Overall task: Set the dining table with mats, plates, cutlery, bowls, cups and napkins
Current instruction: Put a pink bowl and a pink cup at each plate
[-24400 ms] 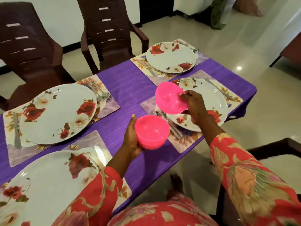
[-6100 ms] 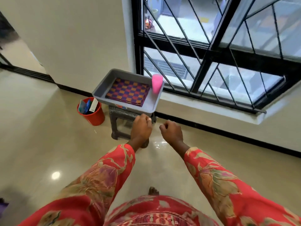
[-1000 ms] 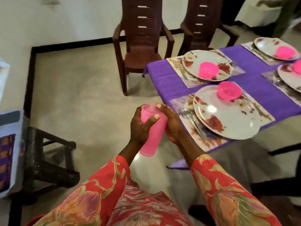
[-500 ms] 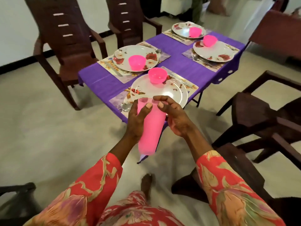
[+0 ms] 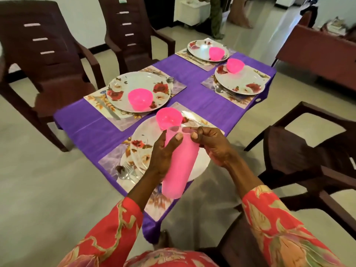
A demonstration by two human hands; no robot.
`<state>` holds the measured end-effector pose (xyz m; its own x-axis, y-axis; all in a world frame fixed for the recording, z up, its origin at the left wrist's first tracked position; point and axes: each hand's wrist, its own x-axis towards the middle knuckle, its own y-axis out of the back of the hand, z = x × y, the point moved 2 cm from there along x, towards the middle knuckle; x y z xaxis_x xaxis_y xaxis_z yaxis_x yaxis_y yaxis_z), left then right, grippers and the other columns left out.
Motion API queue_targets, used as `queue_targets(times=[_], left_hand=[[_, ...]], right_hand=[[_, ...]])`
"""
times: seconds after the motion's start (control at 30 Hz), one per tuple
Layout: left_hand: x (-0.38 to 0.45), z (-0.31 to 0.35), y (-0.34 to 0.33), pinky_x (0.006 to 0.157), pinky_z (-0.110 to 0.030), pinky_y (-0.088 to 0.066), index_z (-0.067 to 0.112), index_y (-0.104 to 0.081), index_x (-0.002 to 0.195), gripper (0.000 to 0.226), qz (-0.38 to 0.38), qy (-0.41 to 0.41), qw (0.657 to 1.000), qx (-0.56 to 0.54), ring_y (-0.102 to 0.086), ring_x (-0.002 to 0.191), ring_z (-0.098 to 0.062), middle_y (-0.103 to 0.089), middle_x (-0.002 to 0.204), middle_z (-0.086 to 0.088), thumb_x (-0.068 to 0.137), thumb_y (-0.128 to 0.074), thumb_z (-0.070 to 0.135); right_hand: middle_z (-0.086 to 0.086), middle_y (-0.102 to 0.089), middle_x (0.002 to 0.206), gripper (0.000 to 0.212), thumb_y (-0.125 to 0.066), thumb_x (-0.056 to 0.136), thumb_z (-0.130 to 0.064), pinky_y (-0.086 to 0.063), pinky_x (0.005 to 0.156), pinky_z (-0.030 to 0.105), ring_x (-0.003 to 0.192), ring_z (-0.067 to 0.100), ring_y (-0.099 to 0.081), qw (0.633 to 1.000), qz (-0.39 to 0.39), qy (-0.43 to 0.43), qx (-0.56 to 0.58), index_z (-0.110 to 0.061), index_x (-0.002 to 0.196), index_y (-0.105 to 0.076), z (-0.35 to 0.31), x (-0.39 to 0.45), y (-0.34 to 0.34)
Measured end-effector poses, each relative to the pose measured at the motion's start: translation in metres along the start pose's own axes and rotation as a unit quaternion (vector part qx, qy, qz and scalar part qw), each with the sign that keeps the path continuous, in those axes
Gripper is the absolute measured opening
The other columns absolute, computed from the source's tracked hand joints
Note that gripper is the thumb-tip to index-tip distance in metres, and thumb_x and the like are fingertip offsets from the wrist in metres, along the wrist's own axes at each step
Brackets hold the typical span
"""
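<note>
the dining table [image 5: 202, 105] carries a purple tablecloth [image 5: 92, 130] and four floral placemats, each with a floral plate and a pink bowl on the plate. two brown plastic chairs stand on the far left side: near one [image 5: 44, 60], far one [image 5: 133, 33]. two more dark chairs sit on the right, the nearest [image 5: 300, 155] just beside my right forearm.

nearest placemat [image 5: 113, 160] lies at the table edge below my hands. its plate [image 5: 142, 149] is partly hidden behind my hands and the cups; its pink bowl [image 5: 169, 118] sits at the plate's far rim. a spoon and fork [image 5: 127, 172] lie on the mat left of that plate.

left-far setting: plate [image 5: 138, 91] with bowl [image 5: 140, 99] near its front; a knife [image 5: 107, 110] lies on the mat to its left. the two settings at the far end each show a plate and bowl: [image 5: 239, 79] with [image 5: 235, 65], and [image 5: 200, 48] with [image 5: 216, 53].

stack of pink cups [image 5: 180, 164]: held in the air above the near plate, tilted, mouth away from me, base toward my body. how many cups are nested i cannot tell.

left hand [image 5: 163, 157]: fingers wrapped round the side of the stack, thumb lying across the upper part.

right hand [image 5: 213, 145]: fingers curled, fingertips [image 5: 193, 134] pinching the rim at the stack's mouth.

red floral sleeves cover both forearms.
</note>
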<state>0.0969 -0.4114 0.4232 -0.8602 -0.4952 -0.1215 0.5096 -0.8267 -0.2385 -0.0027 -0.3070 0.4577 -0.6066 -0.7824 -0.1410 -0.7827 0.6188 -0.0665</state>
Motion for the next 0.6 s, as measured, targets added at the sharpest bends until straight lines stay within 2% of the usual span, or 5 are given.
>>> queue_targets(times=[0.07,0.17,0.33,0.43,0.6], left_hand=[[0.019,0.004,0.000,0.083,-0.050,-0.055,0.020,-0.055,0.123,0.068,-0.003,0.006,1.000,0.004,-0.065,0.101,-0.033,-0.066,0.114,-0.013,0.065,-0.063,0.054],[0.046,0.008,-0.001,0.082,-0.049,-0.056,0.023,-0.055,0.123,0.069,-0.007,0.012,1.000,0.010,-0.066,0.099,-0.032,-0.066,0.112,-0.012,0.062,-0.063,0.055],[0.070,0.005,-0.003,0.078,-0.047,-0.057,0.024,-0.053,0.126,0.074,0.004,0.029,1.000,-0.004,-0.066,0.098,-0.031,-0.065,0.114,-0.013,0.059,-0.065,0.055],[0.084,0.007,-0.006,0.080,-0.049,-0.056,0.024,-0.052,0.126,0.078,0.026,0.026,0.999,0.000,-0.066,0.098,-0.030,-0.065,0.115,-0.012,0.057,-0.065,0.057],[0.110,0.012,-0.025,0.083,-0.043,-0.056,0.027,-0.043,0.134,0.089,0.066,0.018,0.995,0.069,-0.062,0.104,-0.025,-0.058,0.124,-0.005,0.056,-0.068,0.064]], right_hand=[[-0.009,-0.073,0.089,0.005,-0.073,0.064,-0.029,-0.052,0.076,0.023,0.082,0.004,-0.064,1.000,-0.014,0.012,0.015,-0.027,0.061,-0.075,-0.007,0.015,0.005],[0.008,-0.070,0.110,0.012,-0.065,0.069,-0.030,-0.048,0.082,0.028,0.095,0.014,-0.062,1.000,-0.023,0.012,0.002,-0.031,0.061,-0.074,-0.014,0.036,0.013],[0.001,-0.068,0.109,0.033,-0.081,0.049,-0.059,-0.051,0.084,0.032,0.098,0.012,-0.064,0.998,-0.061,-0.013,-0.002,-0.030,0.065,-0.074,-0.012,0.065,0.030],[0.000,-0.069,0.109,0.041,-0.085,0.044,-0.058,-0.050,0.078,0.025,0.095,0.011,-0.064,0.996,-0.083,-0.018,0.011,-0.025,0.064,-0.072,-0.012,0.085,0.042],[0.000,-0.061,0.115,0.068,-0.087,0.048,-0.045,-0.052,0.082,0.025,0.104,0.011,-0.059,0.990,-0.133,-0.029,-0.020,-0.028,0.108,-0.060,-0.023,0.120,0.066]])
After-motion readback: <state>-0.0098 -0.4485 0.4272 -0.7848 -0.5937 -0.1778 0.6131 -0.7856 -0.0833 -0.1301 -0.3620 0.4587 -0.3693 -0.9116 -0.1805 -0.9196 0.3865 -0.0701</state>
